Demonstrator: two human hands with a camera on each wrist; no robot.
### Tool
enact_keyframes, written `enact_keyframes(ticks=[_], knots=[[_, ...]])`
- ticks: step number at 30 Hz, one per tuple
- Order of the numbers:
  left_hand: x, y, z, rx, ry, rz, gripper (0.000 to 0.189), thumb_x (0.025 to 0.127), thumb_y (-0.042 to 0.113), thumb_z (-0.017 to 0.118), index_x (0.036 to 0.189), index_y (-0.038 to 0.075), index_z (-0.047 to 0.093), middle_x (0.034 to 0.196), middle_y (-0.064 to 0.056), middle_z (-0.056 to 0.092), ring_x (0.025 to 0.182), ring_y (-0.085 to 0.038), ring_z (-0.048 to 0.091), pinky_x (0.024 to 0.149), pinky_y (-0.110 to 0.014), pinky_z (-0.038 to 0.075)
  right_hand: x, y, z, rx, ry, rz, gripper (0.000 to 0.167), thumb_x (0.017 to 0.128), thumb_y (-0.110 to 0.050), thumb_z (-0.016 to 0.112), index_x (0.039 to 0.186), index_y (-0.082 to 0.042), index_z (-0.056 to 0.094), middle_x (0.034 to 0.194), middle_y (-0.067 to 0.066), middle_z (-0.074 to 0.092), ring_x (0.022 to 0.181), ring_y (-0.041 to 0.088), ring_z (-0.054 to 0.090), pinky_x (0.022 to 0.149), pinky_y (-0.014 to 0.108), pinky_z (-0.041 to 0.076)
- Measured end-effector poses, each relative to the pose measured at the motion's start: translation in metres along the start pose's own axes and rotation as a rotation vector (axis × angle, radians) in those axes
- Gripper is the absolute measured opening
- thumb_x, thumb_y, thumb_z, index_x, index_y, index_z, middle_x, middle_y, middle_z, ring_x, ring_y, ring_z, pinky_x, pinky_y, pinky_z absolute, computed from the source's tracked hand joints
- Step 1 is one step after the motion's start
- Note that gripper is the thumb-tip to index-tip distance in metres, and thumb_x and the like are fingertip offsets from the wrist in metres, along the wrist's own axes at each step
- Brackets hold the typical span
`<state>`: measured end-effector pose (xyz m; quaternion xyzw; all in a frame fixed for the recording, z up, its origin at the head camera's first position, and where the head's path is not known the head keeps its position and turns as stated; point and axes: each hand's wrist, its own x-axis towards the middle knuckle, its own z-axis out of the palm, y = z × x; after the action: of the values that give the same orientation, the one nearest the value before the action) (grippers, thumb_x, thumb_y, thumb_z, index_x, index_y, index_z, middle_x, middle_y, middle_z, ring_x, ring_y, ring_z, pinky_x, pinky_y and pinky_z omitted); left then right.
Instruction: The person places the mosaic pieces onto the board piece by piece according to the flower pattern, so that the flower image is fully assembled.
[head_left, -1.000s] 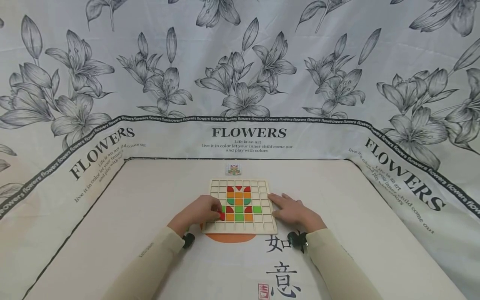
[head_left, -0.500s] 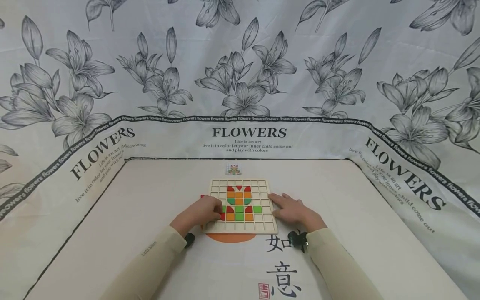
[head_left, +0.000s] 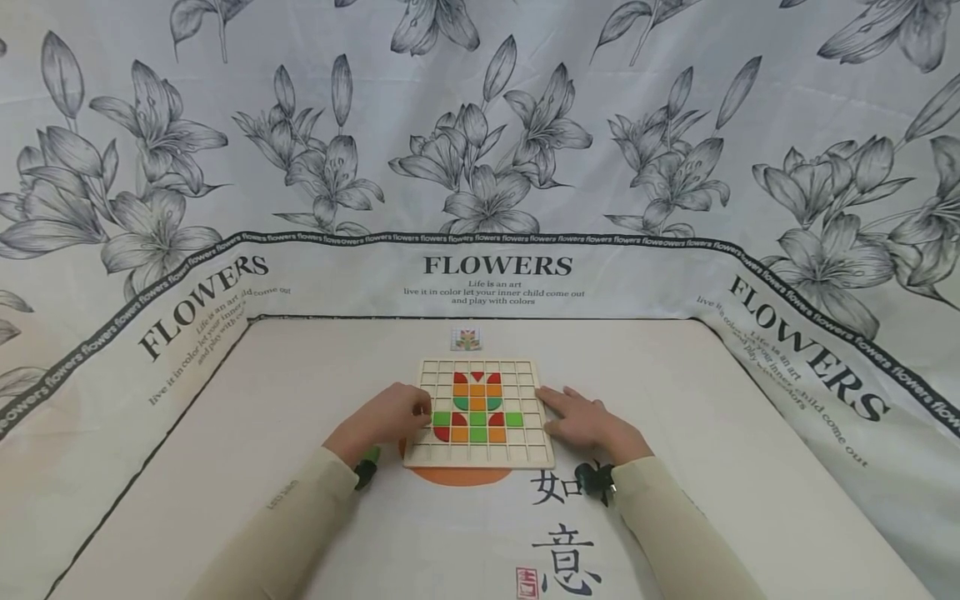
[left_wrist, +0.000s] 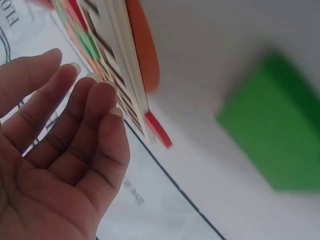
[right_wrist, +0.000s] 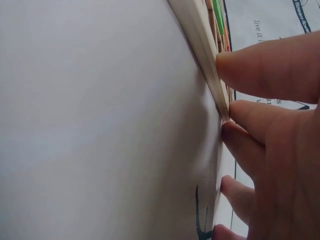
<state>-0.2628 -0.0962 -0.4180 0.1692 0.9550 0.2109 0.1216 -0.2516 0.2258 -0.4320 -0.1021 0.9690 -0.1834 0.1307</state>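
A wooden grid board (head_left: 531, 453) lies flat on the table, with red, orange, green and teal pieces set in its squares as a tulip-like shape. At the pattern's lower left, a red rounded tile (head_left: 442, 433) sits just below a green square tile (head_left: 442, 419). My left hand (head_left: 386, 414) hovers by the board's left edge; in the left wrist view its fingers (left_wrist: 107, 135) are loosely curved and hold nothing. Against the board's right edge rests my right hand (head_left: 588, 421), its fingertips (right_wrist: 226, 62) touching the wooden rim in the right wrist view.
Behind the board lies a small pattern card (head_left: 467, 339). A green block (left_wrist: 280, 125) is on the table near my left wrist, and a red piece (left_wrist: 158, 129) lies by the board's left side. Printed flower cloth (head_left: 495, 275) walls the table's back and sides.
My left hand has let go of the red rounded tile, which now lies in its square, and has drawn back to the left. My right hand has stayed in place.
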Motion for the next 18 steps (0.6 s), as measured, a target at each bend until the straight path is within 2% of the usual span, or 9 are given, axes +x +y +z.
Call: enact_keyframes(ticks=[5,10,14,18], knots=[[0.000,-0.009,-0.012,0.015,0.028,-0.016,0.010,0.093,0.023,0.064,0.095,0.015,0.068,0.084,0.002,0.061,0.080,-0.015,0.054,0.071,-0.029,0.047,0.001,0.000,0.000,0.000,-0.003,0.003,0.064,0.092,-0.031,0.051,0.152,-0.020,0.031,0.159,0.005,0.030,0.148,0.039,0.015,0.113,0.068,0.009],[0.005,-0.018,-0.023,0.033,0.067,-0.001,0.010,0.094,0.019,0.062,0.094,0.012,0.069,0.086,0.002,0.063,0.079,-0.015,0.053,0.073,-0.031,0.048,0.002,0.001,0.000,-0.005,-0.001,0.004,0.064,0.092,-0.031,0.051,0.152,-0.021,0.031,0.159,0.005,0.030,0.148,0.039,0.015,0.113,0.068,0.009],[0.012,-0.026,-0.031,0.042,0.066,-0.017,0.010,0.093,0.016,0.060,0.096,0.012,0.069,0.090,-0.001,0.065,0.082,-0.017,0.054,0.074,-0.032,0.049,0.001,0.000,0.000,0.002,-0.003,0.005,0.064,0.092,-0.031,0.051,0.152,-0.020,0.031,0.159,0.005,0.030,0.148,0.040,0.015,0.113,0.068,0.009],[0.016,-0.031,-0.037,0.047,0.043,-0.067,0.016,0.093,0.011,0.057,0.104,0.010,0.069,0.101,-0.005,0.066,0.089,-0.019,0.055,0.081,-0.035,0.051,0.001,0.000,-0.001,0.007,-0.009,0.007,0.064,0.092,-0.031,0.052,0.152,-0.020,0.031,0.159,0.006,0.030,0.148,0.040,0.015,0.113,0.068,0.008]])
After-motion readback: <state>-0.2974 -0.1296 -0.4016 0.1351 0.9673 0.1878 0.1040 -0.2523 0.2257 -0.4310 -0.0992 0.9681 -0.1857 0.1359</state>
